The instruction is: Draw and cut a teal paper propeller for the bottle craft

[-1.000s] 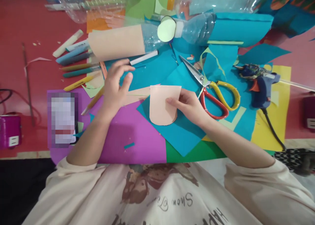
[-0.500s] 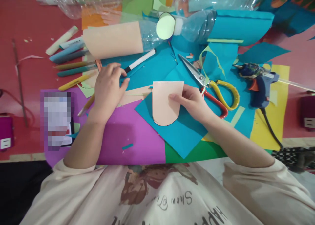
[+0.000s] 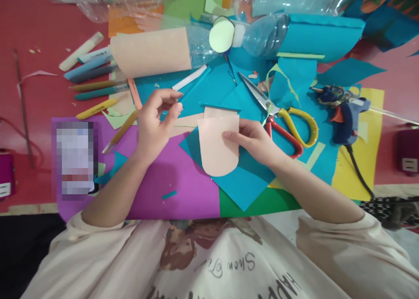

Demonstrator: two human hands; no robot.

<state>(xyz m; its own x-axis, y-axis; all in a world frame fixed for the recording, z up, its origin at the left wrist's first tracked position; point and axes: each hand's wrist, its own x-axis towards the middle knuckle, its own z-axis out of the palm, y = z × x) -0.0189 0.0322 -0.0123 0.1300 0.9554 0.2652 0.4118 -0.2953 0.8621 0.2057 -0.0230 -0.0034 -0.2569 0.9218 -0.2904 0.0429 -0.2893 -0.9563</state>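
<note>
My right hand (image 3: 253, 139) pinches a peach paper piece (image 3: 218, 148) with a straight top and rounded bottom, thumb on its face and fingers behind. The piece lies over a blue paper sheet (image 3: 244, 187). Just beyond its top edge, a second peach paper (image 3: 222, 112) shows, mostly covered. To the left, my left hand (image 3: 157, 122) has bent fingers, thumb and fingertips apart, with nothing visible between them. Past its fingertips lies a white marker (image 3: 191, 77), its near end hidden by the hand. Scissors (image 3: 271, 107) with red and yellow handles rest beyond my right hand.
A glue gun (image 3: 348, 115) lies right on yellow paper. Paper-wrapped plastic bottles (image 3: 150, 52) lie across the back. Several pens (image 3: 94, 87) and a phone (image 3: 77, 159) are at left. Purple paper (image 3: 180, 172) and small scraps cover the front.
My left hand has moved away from the marker, slightly right, its fingers parting. My right hand has drawn the rounded peach piece a little toward me and left, uncovering peach paper behind it.
</note>
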